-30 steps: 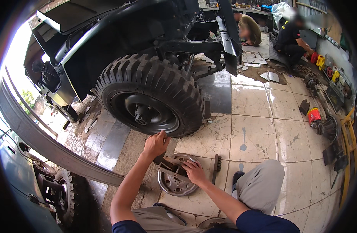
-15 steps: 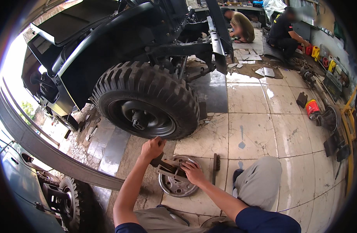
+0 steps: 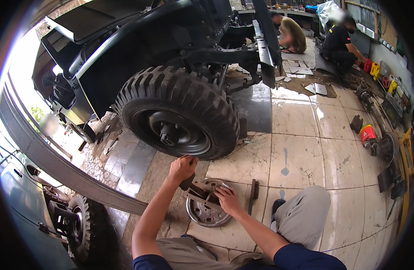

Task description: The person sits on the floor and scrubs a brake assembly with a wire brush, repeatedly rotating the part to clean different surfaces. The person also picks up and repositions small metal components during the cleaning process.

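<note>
My left hand (image 3: 183, 169) is closed in a fist round a dark flat piece (image 3: 187, 181), whose kind I cannot make out. The lower end of that piece meets a rusty metal bracket (image 3: 199, 196). The bracket lies across a round, worn metal wheel disc (image 3: 211, 218) with holes in it, flat on the tiles before me. My right hand (image 3: 227, 199) grips the bracket's right side, its fingers bent over the top. Just right of the disc lies a brush (image 3: 253, 193) with dark bristles.
A dark vehicle's big treaded tyre (image 3: 177, 112) stands just beyond my hands. A metal beam (image 3: 81, 173) slants along the left, beside another vehicle (image 3: 29, 211). Axle parts and a red can (image 3: 367, 133) line the right. Two people (image 3: 293, 35) crouch at the back.
The view has shifted slightly, so the scene sits further right. My left hand has moved a little against the bracket; my right keeps its hold. A blurred head now shows beyond the beam.
</note>
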Demonstrator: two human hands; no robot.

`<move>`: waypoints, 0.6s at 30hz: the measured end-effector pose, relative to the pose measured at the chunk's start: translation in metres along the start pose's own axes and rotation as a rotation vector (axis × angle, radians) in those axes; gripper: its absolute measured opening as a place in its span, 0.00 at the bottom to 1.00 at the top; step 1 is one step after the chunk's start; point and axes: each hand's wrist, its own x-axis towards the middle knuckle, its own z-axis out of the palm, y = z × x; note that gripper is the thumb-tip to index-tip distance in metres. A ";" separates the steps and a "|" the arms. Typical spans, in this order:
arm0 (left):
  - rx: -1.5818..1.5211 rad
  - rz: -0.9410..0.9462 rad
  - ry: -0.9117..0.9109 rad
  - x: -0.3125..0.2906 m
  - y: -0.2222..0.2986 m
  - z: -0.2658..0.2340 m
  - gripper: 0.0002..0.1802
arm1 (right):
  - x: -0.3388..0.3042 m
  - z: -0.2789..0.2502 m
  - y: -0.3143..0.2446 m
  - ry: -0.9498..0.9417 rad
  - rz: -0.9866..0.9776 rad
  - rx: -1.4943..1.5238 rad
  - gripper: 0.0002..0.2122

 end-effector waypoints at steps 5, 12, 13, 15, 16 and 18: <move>-0.001 -0.005 -0.014 0.001 0.005 -0.002 0.17 | 0.000 0.004 0.004 0.021 0.001 -0.031 0.19; -0.017 -0.051 -0.009 0.000 0.004 0.000 0.16 | -0.003 -0.003 -0.007 -0.120 -0.077 -0.083 0.21; -0.020 -0.052 0.002 0.000 0.000 0.000 0.16 | -0.002 -0.003 -0.014 -0.171 -0.102 -0.101 0.21; -0.025 -0.017 0.024 0.002 0.000 0.000 0.16 | -0.005 0.004 -0.019 -0.162 -0.141 -0.067 0.22; -0.031 -0.006 0.030 0.006 0.000 0.001 0.16 | -0.010 0.008 -0.019 -0.166 -0.158 -0.047 0.23; -0.026 0.015 0.030 0.001 -0.005 0.006 0.17 | -0.014 0.004 -0.021 -0.214 -0.143 -0.087 0.24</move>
